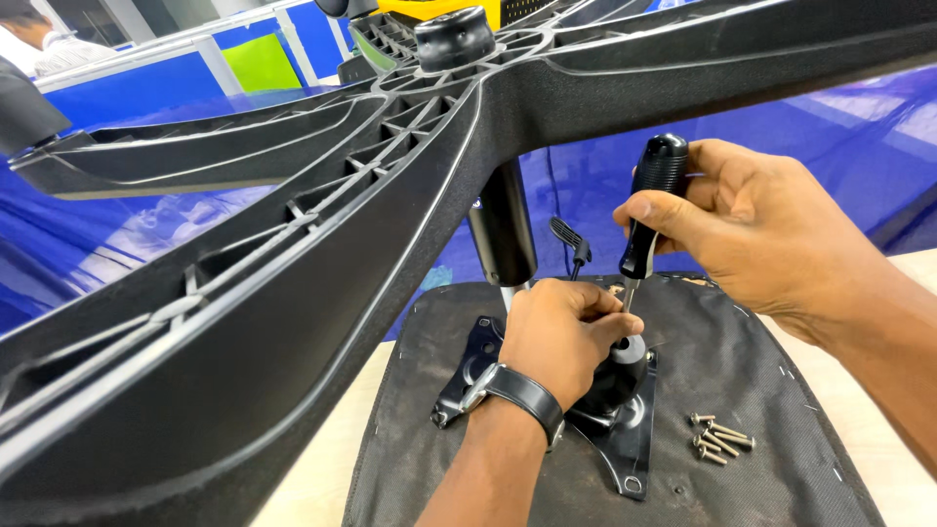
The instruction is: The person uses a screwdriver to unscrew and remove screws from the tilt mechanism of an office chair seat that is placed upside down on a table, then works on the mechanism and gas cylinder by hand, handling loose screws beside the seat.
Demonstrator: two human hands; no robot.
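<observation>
My right hand (752,229) grips the black handle of a screwdriver (649,200), held upright with its shaft pointing down at a black metal mounting plate (625,439). My left hand (566,332), with a black strap on the wrist, rests closed on the plate's round black knob right beside the screwdriver tip. The plate lies on the dark fabric underside of a chair seat (781,468). From the plate a black gas cylinder (503,229) rises to the black plastic star base (293,283), which fills the upper left of the view.
Several loose silver screws (720,441) lie on the seat fabric right of the plate. The seat rests on a light wooden table (322,459). Blue sheeting (859,137) hangs behind. Another person's shoulder (59,54) shows at the top left corner.
</observation>
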